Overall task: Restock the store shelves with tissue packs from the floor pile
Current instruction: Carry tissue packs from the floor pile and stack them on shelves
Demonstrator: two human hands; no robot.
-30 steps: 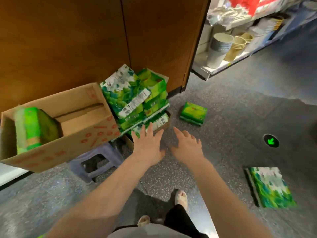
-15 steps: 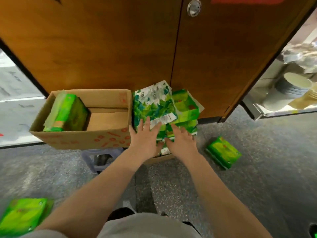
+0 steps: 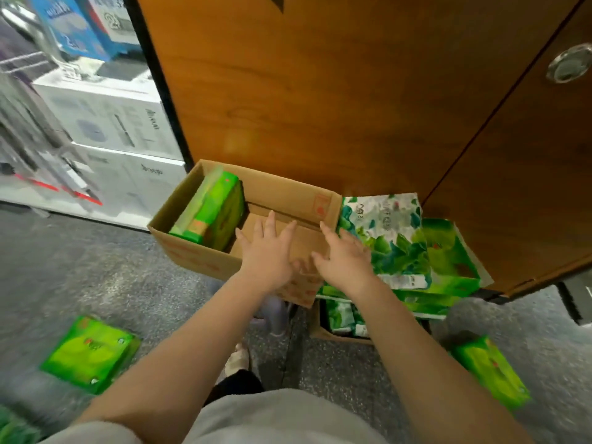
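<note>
Here, left hand (image 3: 267, 254) and right hand (image 3: 344, 262), both spread and empty, over one cardboard box (image 3: 198, 254).

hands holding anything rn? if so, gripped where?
Nothing held. Left hand and right hand are both open, fingers spread, over the cardboard box.

Retail shop: boxed appliances (image 3: 105, 123) shelved, tissue packs (image 3: 384, 238) piled on floor.

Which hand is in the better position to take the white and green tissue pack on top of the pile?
The right hand, probably. It is open and already beside the white and green tissue pack. The left hand, also open, is over the cardboard box, farther away.
</note>
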